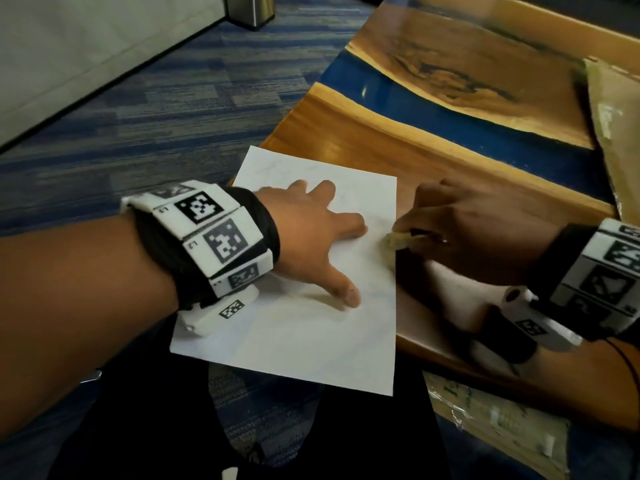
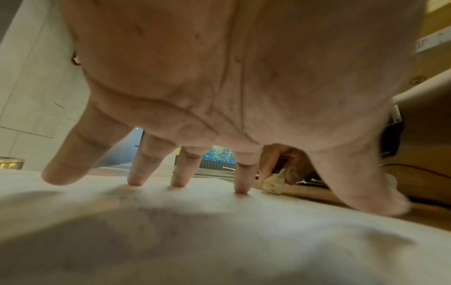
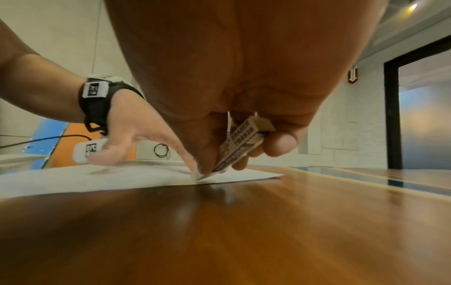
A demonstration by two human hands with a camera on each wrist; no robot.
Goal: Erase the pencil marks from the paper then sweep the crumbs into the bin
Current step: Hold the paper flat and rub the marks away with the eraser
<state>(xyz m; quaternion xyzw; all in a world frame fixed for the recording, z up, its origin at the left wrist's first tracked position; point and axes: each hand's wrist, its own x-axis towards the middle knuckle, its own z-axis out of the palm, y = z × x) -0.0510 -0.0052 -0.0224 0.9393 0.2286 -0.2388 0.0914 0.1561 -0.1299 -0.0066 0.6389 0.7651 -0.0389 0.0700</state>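
A white sheet of paper (image 1: 304, 327) lies at the near left corner of the wooden table, its lower part hanging past the edge. Faint pencil marks (image 1: 284, 168) show near its far end. My left hand (image 1: 311, 230) lies on the sheet with fingers spread and straight, pressing it down (image 2: 241, 179). My right hand (image 1: 464, 230) pinches a sleeved eraser (image 1: 401, 239) and holds its tip on the paper's right edge (image 3: 205, 174). In the right wrist view the eraser (image 3: 241, 142) slants down between thumb and fingers. No crumbs are clear enough to make out.
The table (image 1: 433, 140) is brown wood with a blue resin band. A cardboard piece (image 1: 616, 133) lies at the far right. A metal bin (image 1: 251, 10) stands on the blue carpet far left. A plastic-wrapped packet (image 1: 495, 431) sits below the table's near edge.
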